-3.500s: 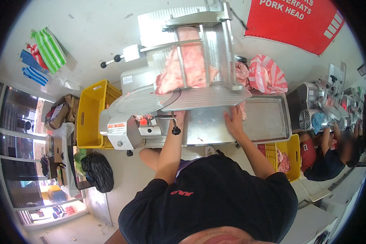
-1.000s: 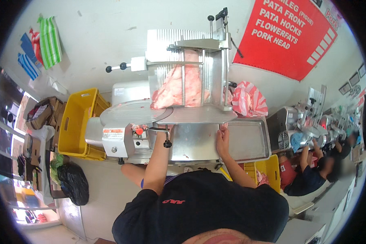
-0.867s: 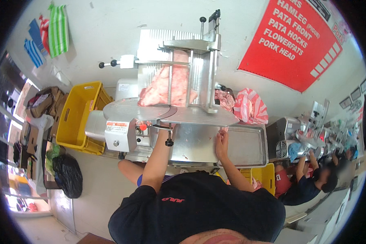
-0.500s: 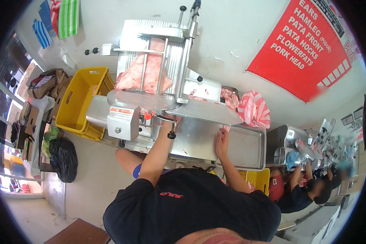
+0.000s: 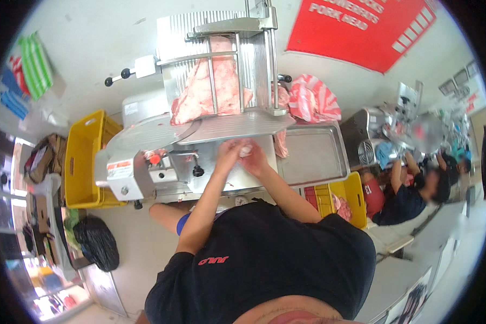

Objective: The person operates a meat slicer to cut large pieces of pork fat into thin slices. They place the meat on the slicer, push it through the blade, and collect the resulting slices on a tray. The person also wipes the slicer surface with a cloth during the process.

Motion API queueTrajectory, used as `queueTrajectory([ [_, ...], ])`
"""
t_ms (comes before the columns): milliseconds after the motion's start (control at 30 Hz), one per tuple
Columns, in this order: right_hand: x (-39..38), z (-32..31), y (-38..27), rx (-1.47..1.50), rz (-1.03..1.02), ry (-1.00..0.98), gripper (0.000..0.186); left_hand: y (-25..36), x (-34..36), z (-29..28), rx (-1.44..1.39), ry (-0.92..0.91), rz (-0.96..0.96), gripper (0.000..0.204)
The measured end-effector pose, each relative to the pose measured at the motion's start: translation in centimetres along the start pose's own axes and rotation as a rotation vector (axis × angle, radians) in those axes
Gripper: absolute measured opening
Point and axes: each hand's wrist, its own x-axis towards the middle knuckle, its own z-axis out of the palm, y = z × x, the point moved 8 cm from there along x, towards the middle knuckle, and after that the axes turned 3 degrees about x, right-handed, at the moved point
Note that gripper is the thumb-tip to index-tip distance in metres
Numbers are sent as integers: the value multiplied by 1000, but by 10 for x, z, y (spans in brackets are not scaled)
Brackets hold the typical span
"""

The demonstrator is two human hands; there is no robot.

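My left hand [image 5: 230, 153] and my right hand [image 5: 255, 160] meet in front of the meat slicer [image 5: 130, 174], just below its ridged metal plate [image 5: 237, 128]. The fingers of both are curled in. A small pale piece [image 5: 245, 150] shows between them, mostly hidden, its kind unclear. Above, a big pink slab of meat [image 5: 200, 92] leans upright on the slicer's slanted carriage [image 5: 175, 32], behind metal rods. Right of my hands, a thin strip of meat [image 5: 281, 143] hangs at the plate's edge, beside a metal tray [image 5: 340, 156].
A yellow crate [image 5: 78, 162] stands left of the slicer; another yellow crate [image 5: 356, 197] with meat sits at the right. Behind the tray lies a red-and-white striped bag [image 5: 313, 100]. A co-worker [image 5: 402, 200] works at another machine on the right. A black bag [image 5: 97, 243] rests at the left.
My left hand has come out from beneath the slicer plate, and my right hand has moved left from the tray's edge to meet it. The whole view has turned and shifted.
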Motion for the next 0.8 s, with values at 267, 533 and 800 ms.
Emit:
queueTrajectory([
  [267, -29, -42, -53, 159, -91, 188, 12, 53, 11, -104, -951, -34, 521, 39],
  [533, -119, -61, -255, -37, -1106, 425, 11, 55, 37, -129, -991, 116, 340, 35],
  [800, -203, 177, -377, -720, -1901, 226, 13, 44, 20, -122, -1004, 219, 231, 32],
])
